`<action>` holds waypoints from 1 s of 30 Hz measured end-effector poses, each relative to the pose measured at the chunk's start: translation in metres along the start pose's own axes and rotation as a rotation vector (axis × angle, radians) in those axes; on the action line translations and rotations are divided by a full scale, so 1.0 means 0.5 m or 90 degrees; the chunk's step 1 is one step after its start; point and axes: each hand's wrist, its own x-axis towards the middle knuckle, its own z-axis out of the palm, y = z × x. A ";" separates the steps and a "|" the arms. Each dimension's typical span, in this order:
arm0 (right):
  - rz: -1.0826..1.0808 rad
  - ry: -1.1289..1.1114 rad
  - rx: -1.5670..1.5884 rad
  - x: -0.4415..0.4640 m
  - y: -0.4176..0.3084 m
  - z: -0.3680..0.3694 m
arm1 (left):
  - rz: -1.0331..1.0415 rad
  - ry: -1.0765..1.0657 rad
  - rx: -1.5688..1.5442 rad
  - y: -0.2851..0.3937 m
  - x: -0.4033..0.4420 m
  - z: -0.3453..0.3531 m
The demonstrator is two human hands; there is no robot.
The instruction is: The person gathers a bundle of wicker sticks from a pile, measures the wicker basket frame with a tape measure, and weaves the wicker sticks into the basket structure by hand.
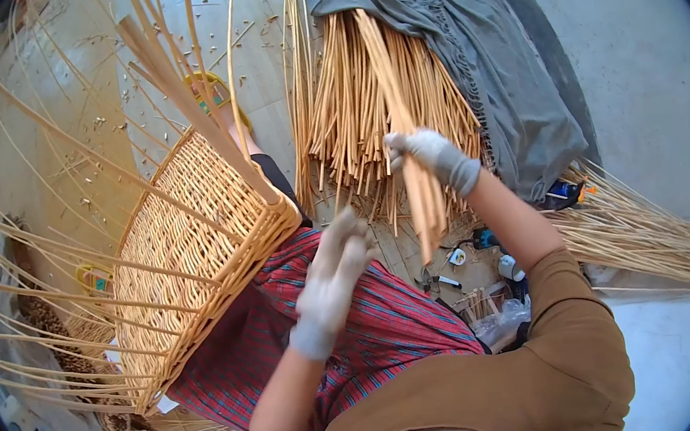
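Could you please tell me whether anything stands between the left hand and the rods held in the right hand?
Nothing visible does. An open gap separates the left hand from the held rods in the right hand; ends of the pile show behind that gap, seemingly lower down.

The left hand (pixel 335 263) hovers unclenched; the right hand (pixel 432 157) grips.
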 end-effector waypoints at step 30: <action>-0.028 0.098 -0.228 0.406 -0.018 -0.247 | -0.302 -0.008 -0.190 -0.031 0.156 -0.008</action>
